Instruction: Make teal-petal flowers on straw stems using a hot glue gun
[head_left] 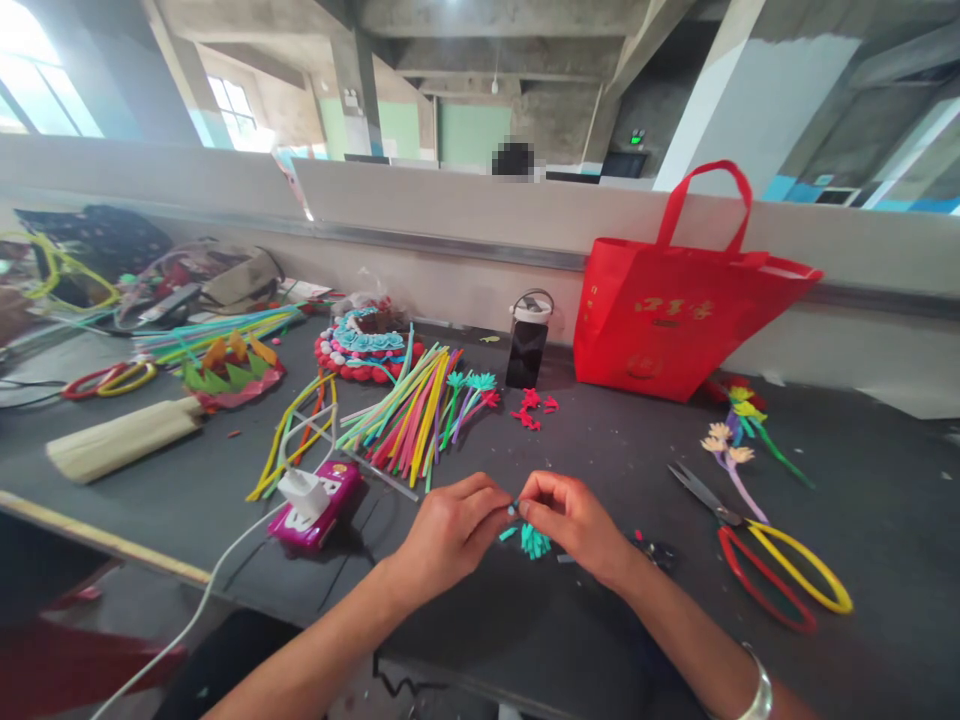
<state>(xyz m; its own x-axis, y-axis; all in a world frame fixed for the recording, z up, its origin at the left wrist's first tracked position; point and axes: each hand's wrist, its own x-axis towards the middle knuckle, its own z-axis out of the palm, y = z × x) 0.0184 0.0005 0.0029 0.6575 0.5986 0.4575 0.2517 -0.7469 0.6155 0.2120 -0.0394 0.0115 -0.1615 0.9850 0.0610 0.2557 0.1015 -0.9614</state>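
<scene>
My left hand (454, 525) and my right hand (574, 515) meet over the table, fingertips pinched together. A tiny bluish bit (513, 508) shows between them, too small and covered to name. Just below lies a small heap of cut teal pieces (535, 541), with one loose piece beside it. Cut red pieces (529, 405) lie beyond my fingers. A fanned bundle of coloured pipe cleaners (420, 410) is spread to the left, with teal flower heads (480, 381) at its right end. To the right, scissors (739, 522) with red and yellow handles lie open.
A purple power strip (319, 510) with a white plug and cable sits front left. Farther left are a paper-wrapped roll (124, 440) and more scissors (112, 381). A phone (527, 350) leans on a cup. A red bag (675, 320) stands behind pipe-cleaner flowers (727, 445).
</scene>
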